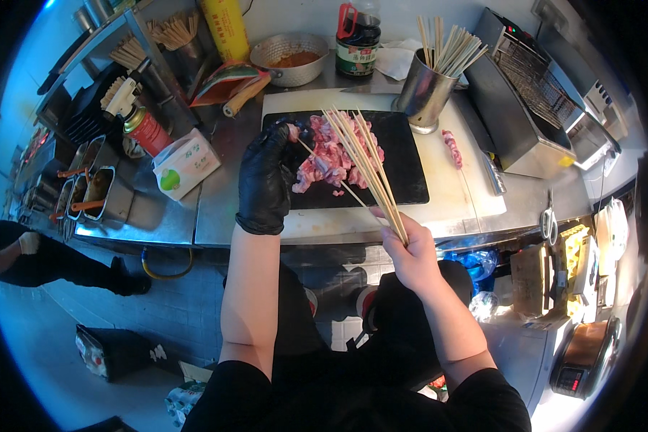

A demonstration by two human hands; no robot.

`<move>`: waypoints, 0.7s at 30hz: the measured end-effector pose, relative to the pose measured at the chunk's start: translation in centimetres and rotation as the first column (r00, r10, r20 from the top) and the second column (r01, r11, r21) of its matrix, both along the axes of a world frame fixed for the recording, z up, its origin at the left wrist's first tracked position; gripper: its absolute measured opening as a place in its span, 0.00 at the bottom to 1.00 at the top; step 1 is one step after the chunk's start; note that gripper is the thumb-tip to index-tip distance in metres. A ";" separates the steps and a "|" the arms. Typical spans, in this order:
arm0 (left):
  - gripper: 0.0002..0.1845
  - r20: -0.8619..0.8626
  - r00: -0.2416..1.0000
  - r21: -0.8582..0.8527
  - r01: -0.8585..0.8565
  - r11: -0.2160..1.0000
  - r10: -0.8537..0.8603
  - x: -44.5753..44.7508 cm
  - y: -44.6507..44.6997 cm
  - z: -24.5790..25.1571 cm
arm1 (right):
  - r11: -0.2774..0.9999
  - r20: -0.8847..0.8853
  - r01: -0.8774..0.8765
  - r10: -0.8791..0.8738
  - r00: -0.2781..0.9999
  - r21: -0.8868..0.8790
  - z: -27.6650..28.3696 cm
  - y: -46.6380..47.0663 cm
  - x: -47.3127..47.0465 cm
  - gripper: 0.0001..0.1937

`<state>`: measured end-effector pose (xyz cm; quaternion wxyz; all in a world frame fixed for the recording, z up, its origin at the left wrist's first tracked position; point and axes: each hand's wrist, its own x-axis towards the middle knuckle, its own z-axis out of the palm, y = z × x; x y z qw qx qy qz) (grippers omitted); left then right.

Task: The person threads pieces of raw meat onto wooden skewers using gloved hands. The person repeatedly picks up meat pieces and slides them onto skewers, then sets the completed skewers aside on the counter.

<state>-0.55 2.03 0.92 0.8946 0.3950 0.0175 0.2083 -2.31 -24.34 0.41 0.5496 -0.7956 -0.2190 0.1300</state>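
My left hand (264, 175), in a black glove, pinches a small piece of raw meat (294, 133) at the tip of a single wooden skewer (355, 194). The lower end of that skewer runs to my bare right hand (410, 248), which also grips a bundle of wooden skewers (375, 178) fanning up and away. Beneath the bundle lies a pile of cut raw meat (324, 162) on a black tray (405, 162). The tray rests on a white cutting board (464, 200). To its right, one skewer threaded with meat (452, 149) lies on the board.
A metal cup of skewers (429, 92) stands at the board's back right, beside a steel fryer-like appliance (524, 108). Behind are a sauce jug (358, 48) and a dented metal bowl (291, 59). Leftward sit a tissue pack (186, 164) and a torch canister (146, 129). Scissors (548, 221) lie near the right edge.
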 end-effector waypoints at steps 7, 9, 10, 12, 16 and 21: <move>0.08 -0.056 0.996 0.120 0.072 0.990 -0.066 -0.7 0.1 0.7 | 0.999 0.021 -0.007 0.006 1.000 0.049 0.0 -0.3 -0.2 0.18; 0.08 -0.055 0.992 0.107 0.119 0.987 -0.114 -0.7 0.2 0.7 | 0.997 0.014 -0.022 0.022 1.000 0.068 -0.2 -0.4 -0.1 0.18; 0.08 -0.061 0.994 0.114 0.102 0.988 -0.096 -0.7 0.3 0.7 | 0.996 0.028 -0.029 0.027 0.999 0.087 -0.4 -0.3 -0.1 0.18; 0.08 -0.074 0.994 0.104 0.094 0.990 -0.086 -0.6 0.2 0.5 | 0.991 0.055 -0.043 0.036 0.998 0.125 -0.8 -0.3 -0.3 0.18; 0.08 -0.087 0.987 0.022 0.135 0.991 -0.132 -0.2 -0.8 0.1 | 0.978 0.021 -0.072 0.069 0.997 0.196 -1.4 -0.3 -0.4 0.19; 0.11 -0.079 0.987 0.116 0.146 0.982 -0.137 -0.2 -2.5 0.1 | 0.958 -0.160 -0.010 0.058 0.985 0.286 -1.8 -0.1 -0.3 0.20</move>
